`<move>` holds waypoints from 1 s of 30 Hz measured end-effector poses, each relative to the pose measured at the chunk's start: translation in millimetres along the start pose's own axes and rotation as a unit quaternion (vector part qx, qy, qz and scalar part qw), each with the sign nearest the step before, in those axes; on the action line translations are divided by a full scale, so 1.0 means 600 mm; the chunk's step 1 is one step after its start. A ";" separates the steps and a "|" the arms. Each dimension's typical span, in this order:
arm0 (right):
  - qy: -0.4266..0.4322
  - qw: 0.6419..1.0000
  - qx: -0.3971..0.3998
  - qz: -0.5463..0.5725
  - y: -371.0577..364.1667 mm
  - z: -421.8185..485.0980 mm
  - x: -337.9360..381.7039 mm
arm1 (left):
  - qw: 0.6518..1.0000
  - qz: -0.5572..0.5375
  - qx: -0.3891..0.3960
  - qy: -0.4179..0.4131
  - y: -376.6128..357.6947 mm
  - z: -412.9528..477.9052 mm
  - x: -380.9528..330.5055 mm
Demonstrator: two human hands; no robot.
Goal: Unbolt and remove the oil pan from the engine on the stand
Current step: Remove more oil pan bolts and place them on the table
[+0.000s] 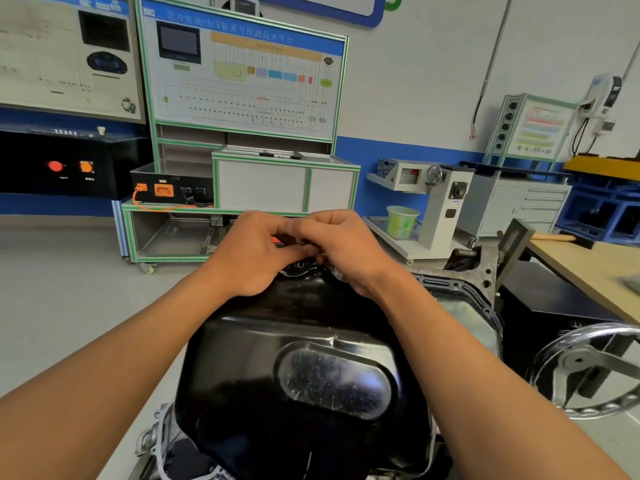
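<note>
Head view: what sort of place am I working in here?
Probably an automotive training workshop. A green-framed trainer board with a wiring diagram and a screen stands against the wall. In front of you, the black oil pan faces up beside a chrome handwheel, like those on engine stands.

The person's bare left forearm [114,344] and bare right forearm [485,358] stretch forward from the lower corners of the view and converge toward its middle, both wrists roughly straight. The bare left hand [254,252] and bare right hand [343,247] meet there backs up, knuckles raised. The fingers of each curl inward and downward, so that the fingertips of the two hands touch or nearly touch. The curled fingers hide whatever lies between them, so whether either hand pinches anything cannot be told.
</note>
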State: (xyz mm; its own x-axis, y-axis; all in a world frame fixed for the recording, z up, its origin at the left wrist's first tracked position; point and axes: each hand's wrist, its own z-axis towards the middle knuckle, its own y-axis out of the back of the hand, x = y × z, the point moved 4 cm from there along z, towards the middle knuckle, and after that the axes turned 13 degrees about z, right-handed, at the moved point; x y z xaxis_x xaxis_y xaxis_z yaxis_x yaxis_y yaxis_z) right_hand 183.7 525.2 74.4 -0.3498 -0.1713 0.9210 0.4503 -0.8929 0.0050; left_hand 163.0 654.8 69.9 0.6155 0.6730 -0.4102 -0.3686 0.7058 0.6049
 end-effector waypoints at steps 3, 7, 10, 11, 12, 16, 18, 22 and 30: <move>0.030 0.999 -0.002 -0.022 0.001 -0.004 0.003 | 1.000 0.016 -0.008 0.000 -0.001 0.000 0.006; 0.078 0.997 -0.017 -0.023 0.009 -0.011 0.004 | 0.999 -0.001 -0.025 0.036 -0.001 0.002 0.015; 0.069 0.996 -0.047 -0.043 0.013 -0.008 -0.002 | 0.998 0.005 -0.024 0.050 0.000 0.002 0.019; 0.060 0.996 -0.050 -0.047 0.012 -0.006 -0.003 | 0.998 0.006 -0.021 0.053 0.000 0.002 0.019; 0.049 0.996 -0.050 -0.050 0.012 -0.004 -0.004 | 0.998 0.005 -0.022 0.057 0.000 0.002 0.021; 0.031 0.997 -0.046 -0.055 0.011 -0.004 -0.003 | 0.997 0.002 -0.035 0.072 0.000 0.003 0.026; 0.040 0.997 -0.039 -0.059 0.006 -0.007 -0.001 | 0.997 0.008 -0.033 0.067 0.001 0.004 0.027; 0.017 0.997 -0.056 -0.043 -0.001 -0.001 -0.001 | 0.999 0.013 -0.014 0.045 -0.001 0.003 0.021; -0.053 0.997 -0.037 -0.029 0.000 0.000 -0.003 | 0.999 0.002 0.028 0.021 -0.008 0.002 0.006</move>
State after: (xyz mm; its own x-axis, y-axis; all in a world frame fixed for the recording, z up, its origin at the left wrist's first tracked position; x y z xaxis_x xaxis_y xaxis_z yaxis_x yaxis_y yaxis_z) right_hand 184.4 525.3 73.0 -0.2828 -0.0762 0.9561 0.3686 -0.9289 0.0350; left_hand 167.9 653.8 66.4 0.5837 0.6851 -0.4358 -0.3310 0.6909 0.6427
